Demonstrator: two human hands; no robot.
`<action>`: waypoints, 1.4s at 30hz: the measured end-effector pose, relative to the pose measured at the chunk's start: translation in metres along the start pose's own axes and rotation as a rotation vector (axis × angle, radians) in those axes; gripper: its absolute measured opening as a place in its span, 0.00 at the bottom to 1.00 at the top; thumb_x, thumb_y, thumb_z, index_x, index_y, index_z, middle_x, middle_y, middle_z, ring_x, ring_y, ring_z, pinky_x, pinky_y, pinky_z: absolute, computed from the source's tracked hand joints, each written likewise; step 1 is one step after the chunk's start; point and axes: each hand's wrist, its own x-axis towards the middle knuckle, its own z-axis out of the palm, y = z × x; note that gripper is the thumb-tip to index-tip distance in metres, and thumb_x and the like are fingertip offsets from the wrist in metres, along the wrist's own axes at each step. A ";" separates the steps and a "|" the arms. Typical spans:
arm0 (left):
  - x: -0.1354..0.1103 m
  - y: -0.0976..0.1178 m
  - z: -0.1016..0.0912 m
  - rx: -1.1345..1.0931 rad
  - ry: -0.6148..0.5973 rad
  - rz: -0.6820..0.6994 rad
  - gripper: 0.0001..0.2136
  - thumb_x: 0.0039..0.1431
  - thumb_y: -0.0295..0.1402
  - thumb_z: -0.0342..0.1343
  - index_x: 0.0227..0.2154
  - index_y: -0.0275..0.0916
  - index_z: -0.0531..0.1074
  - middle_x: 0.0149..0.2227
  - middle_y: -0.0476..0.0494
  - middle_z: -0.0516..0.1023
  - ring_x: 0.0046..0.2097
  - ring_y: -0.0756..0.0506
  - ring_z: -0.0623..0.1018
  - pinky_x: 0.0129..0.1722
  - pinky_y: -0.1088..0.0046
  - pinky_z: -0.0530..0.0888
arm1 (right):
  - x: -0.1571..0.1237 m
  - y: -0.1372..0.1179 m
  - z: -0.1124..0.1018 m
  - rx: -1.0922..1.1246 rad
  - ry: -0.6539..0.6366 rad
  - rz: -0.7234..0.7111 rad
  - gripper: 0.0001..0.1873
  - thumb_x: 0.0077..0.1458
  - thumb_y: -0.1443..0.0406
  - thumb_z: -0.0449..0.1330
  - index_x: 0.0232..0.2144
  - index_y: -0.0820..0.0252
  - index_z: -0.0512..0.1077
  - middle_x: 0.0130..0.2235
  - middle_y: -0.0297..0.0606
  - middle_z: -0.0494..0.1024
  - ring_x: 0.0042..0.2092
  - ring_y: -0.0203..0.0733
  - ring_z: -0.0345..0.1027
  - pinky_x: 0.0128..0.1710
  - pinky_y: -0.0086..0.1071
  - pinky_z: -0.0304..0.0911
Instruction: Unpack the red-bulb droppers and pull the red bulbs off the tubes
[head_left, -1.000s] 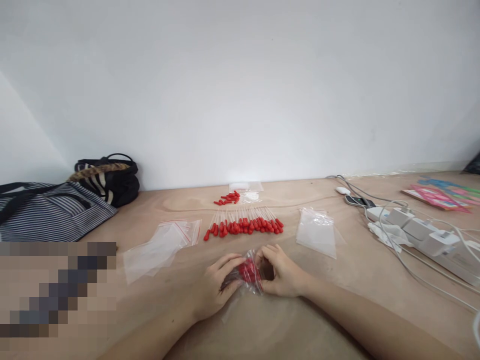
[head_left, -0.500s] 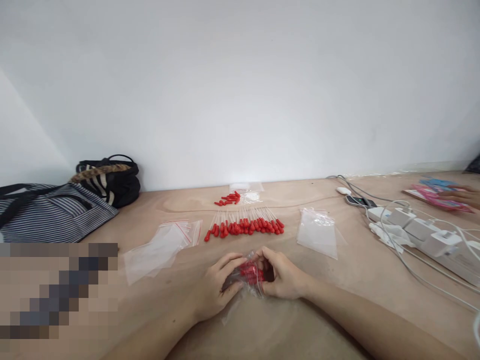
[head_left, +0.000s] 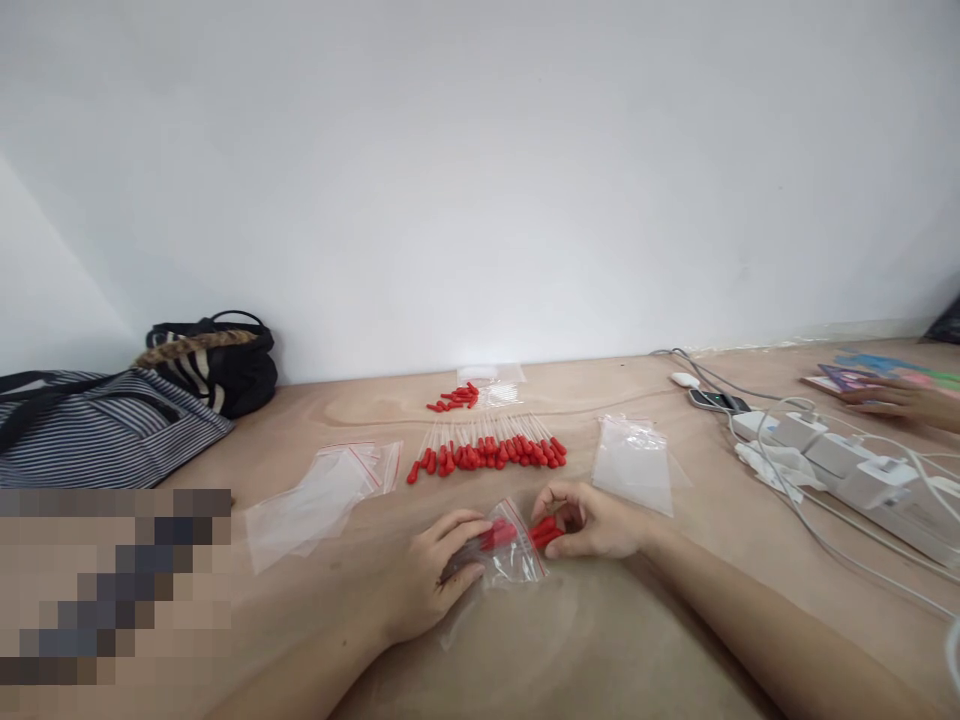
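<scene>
My left hand (head_left: 442, 570) is closed around a clear zip bag (head_left: 517, 565) with red pieces (head_left: 499, 534) showing inside. The bag's red-lined edge faces right. Just beyond that edge, my right hand (head_left: 589, 522) pinches several small red pieces (head_left: 546, 533); whether their near ends are inside the bag I cannot tell. Above the hands, a row of thin white sticks with red bulb-like ends (head_left: 487, 455) lies on the table. Behind the row is a small pile of loose red pieces (head_left: 455, 396), beside more white sticks (head_left: 499, 394) on clear plastic.
Flat zip bags (head_left: 322, 505) lie to the left, and a stack of clear bags (head_left: 634, 465) to the right. A power strip (head_left: 892, 510) with chargers and cables runs along the right. Another person's hand (head_left: 900, 400) is at far right. Two bags, one striped (head_left: 127, 425), stand left.
My right hand has drawn away from the bag toward the right, with red pieces now showing in its fingers. The bag's edge lies flatter. My left hand has hardly moved.
</scene>
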 end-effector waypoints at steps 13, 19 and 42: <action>0.001 0.004 -0.003 -0.022 -0.020 -0.020 0.17 0.54 0.27 0.49 0.47 0.43 0.64 0.49 0.44 0.68 0.49 0.45 0.69 0.49 0.67 0.67 | -0.021 0.023 -0.102 0.233 0.817 -0.005 0.13 0.32 0.59 0.64 0.21 0.60 0.67 0.23 0.33 0.71 0.22 0.31 0.61 0.23 0.28 0.58; 0.001 0.003 -0.003 -0.046 -0.025 -0.003 0.16 0.54 0.27 0.49 0.47 0.43 0.64 0.48 0.44 0.68 0.48 0.45 0.70 0.48 0.68 0.68 | 0.018 0.039 -0.084 0.047 1.139 0.008 0.14 0.36 0.55 0.60 0.23 0.60 0.66 0.24 0.35 0.71 0.26 0.37 0.67 0.27 0.31 0.62; 0.000 0.003 -0.003 -0.068 -0.023 0.020 0.15 0.55 0.28 0.49 0.47 0.43 0.66 0.48 0.44 0.69 0.48 0.46 0.70 0.48 0.69 0.68 | 0.025 0.045 -0.048 -0.881 0.793 0.004 0.13 0.49 0.71 0.50 0.35 0.58 0.72 0.35 0.39 0.74 0.39 0.41 0.68 0.39 0.32 0.61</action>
